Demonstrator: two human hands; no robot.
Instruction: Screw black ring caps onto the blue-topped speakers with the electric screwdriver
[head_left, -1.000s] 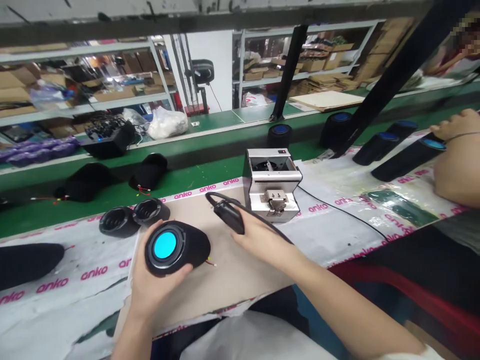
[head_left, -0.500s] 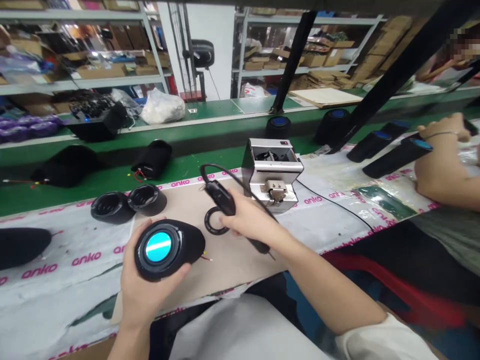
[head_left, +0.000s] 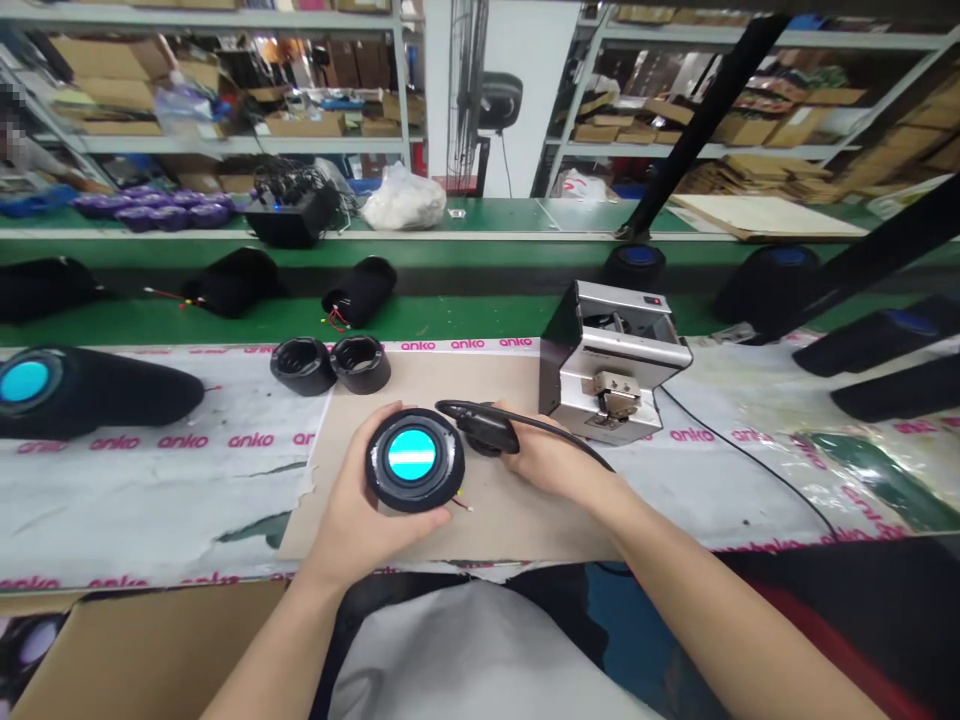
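Note:
My left hand [head_left: 360, 510] is wrapped round a black cylindrical speaker [head_left: 415, 490], its end with a shiny blue disc turned up toward me. A thin wire with a small plug sticks out beside it. My right hand [head_left: 551, 455] grips a black corded electric screwdriver [head_left: 487, 428] just right of the speaker; its cable runs back over the wrist. The screwdriver's tip is hidden. A dark ring is mostly covered by the tool and fingers, so I cannot tell whether the hand touches it. Two black hollow collars [head_left: 360, 363] stand at the board's far left corner.
A silver screw feeder [head_left: 615, 360] stands right of my right hand. Another speaker [head_left: 112, 395] lies at the left. Black fabric-covered tubes [head_left: 360, 292] with wires lie on the green bench behind. Tan board [head_left: 517, 530] covers the work spot; an open carton [head_left: 165, 650] is below left.
My view has swung left. The speaker now faces me more squarely. The screwdriver has turned, its rear end pointing toward the speaker, and it covers the ring that showed on the board before.

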